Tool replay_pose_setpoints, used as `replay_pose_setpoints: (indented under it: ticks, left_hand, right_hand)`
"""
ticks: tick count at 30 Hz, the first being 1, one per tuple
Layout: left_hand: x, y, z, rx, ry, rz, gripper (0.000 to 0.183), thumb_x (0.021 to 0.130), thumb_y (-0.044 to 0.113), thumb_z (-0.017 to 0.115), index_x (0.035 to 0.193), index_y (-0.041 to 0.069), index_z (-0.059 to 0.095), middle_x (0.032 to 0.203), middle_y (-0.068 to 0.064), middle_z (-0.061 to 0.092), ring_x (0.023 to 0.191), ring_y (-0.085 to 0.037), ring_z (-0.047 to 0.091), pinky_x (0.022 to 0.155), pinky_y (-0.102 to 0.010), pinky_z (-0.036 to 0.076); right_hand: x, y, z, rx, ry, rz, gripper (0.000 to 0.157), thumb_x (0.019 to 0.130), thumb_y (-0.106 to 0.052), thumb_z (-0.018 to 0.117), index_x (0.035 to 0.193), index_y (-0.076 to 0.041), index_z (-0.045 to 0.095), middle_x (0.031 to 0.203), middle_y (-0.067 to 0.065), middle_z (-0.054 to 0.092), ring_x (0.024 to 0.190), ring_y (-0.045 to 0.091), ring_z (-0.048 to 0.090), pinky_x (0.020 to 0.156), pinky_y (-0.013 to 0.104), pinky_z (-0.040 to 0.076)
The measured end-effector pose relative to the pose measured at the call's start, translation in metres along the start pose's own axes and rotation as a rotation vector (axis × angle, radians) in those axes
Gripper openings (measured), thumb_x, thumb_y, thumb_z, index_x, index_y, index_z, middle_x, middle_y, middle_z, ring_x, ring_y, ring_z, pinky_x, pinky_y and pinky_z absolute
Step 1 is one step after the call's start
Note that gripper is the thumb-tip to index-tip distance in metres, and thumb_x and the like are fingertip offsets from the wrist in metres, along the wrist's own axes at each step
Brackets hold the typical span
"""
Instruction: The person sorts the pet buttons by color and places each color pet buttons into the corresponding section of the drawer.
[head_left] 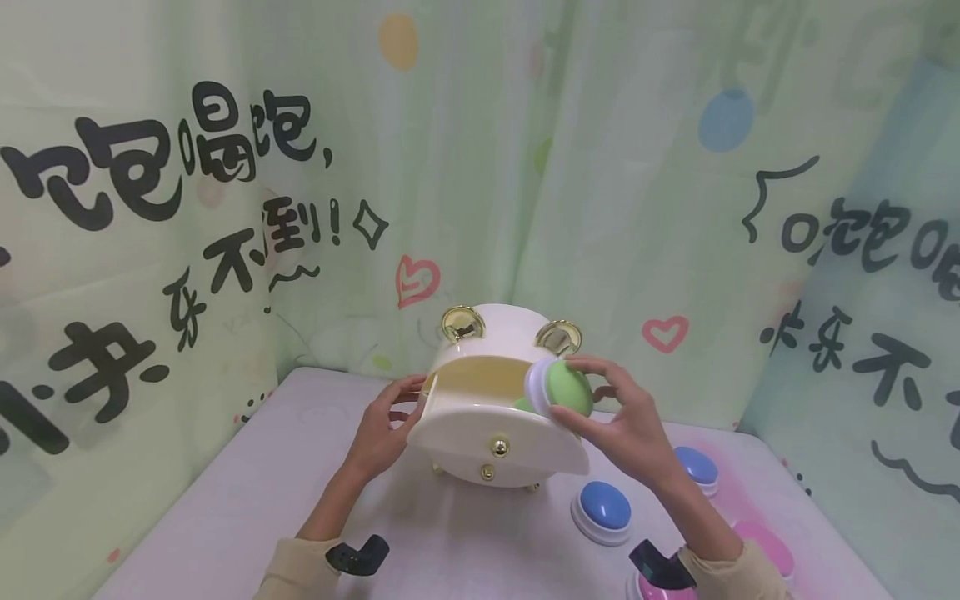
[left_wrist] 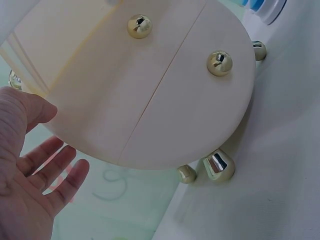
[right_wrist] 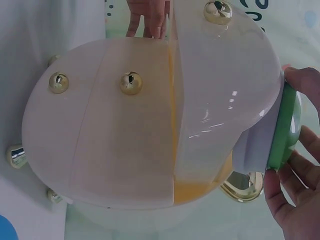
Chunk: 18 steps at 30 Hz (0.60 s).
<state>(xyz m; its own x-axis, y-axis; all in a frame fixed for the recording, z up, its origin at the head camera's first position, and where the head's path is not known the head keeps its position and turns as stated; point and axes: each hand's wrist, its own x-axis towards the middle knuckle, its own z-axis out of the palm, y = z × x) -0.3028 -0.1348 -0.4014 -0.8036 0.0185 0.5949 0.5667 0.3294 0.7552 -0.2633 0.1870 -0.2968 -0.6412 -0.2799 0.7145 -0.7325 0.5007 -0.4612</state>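
A white, rounded box (head_left: 510, 327) with gold ears, knobs and feet stands on the table. Its upper front flap (head_left: 457, 427) is tipped forward, baring a yellowish inside. At the right of this opening, my right hand (head_left: 633, 425) pinches a round push button (head_left: 572, 388) with a green top and white base, held on edge between thumb and fingers. Part of another green thing (head_left: 523, 405) shows just behind it. My left hand (head_left: 384, 432) is at the box's left side; in the left wrist view its thumb is at the box edge and its fingers are loosely extended.
To the box's right lie a blue button (head_left: 606, 505), a second blue button (head_left: 697, 467) and two pink ones (head_left: 767, 548), partly hidden by the right forearm. A printed curtain (head_left: 480, 167) surrounds the table's back and sides.
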Motion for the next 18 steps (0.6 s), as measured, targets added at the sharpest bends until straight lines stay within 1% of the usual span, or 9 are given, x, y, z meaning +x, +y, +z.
replay_pose_setpoints:
  ticks: [6, 13, 15, 18]
  left_hand:
    - [0.0008, 0.0002, -0.0003, -0.001, -0.001, 0.0, 0.044, 0.097, 0.008, 0.069, 0.14, 0.009, 0.059, 0.132, -0.013, 0.065, 0.119, -0.031, 0.064, 0.086, -0.04, 0.055]
    - [0.0005, 0.0002, 0.0002, -0.004, 0.003, -0.005, 0.044, 0.098, 0.008, 0.069, 0.14, 0.008, 0.059, 0.132, -0.013, 0.065, 0.119, -0.032, 0.063, 0.086, -0.041, 0.055]
    - [-0.0002, 0.0004, 0.0003, -0.005, 0.003, -0.009, 0.043, 0.097, 0.008, 0.069, 0.14, 0.008, 0.059, 0.132, -0.013, 0.065, 0.118, -0.032, 0.063, 0.086, -0.041, 0.055]
    - [-0.0003, 0.0004, -0.0001, -0.003, 0.0, -0.001, 0.043, 0.098, 0.008, 0.068, 0.14, 0.008, 0.059, 0.131, -0.013, 0.065, 0.118, -0.031, 0.064, 0.085, -0.038, 0.055]
  right_hand:
    - [0.0042, -0.0014, 0.0023, 0.024, -0.019, -0.018, 0.058, 0.077, -0.007, 0.09, 0.129, -0.013, 0.065, 0.129, 0.001, 0.068, 0.112, 0.006, 0.056, 0.08, 0.02, 0.048]
    - [0.0066, -0.0001, 0.0057, 0.036, -0.056, -0.006, 0.052, 0.078, -0.007, 0.088, 0.125, -0.012, 0.067, 0.129, 0.003, 0.069, 0.112, 0.005, 0.057, 0.081, 0.022, 0.047]
    - [0.0064, 0.0003, 0.0063, 0.039, -0.066, 0.005, 0.05, 0.079, -0.007, 0.087, 0.124, -0.011, 0.067, 0.128, 0.003, 0.069, 0.111, 0.007, 0.058, 0.081, 0.023, 0.047]
    - [0.0051, 0.0, 0.0067, 0.037, -0.074, 0.042, 0.047, 0.082, -0.009, 0.086, 0.125, -0.012, 0.067, 0.127, 0.003, 0.069, 0.106, 0.011, 0.061, 0.082, 0.027, 0.051]
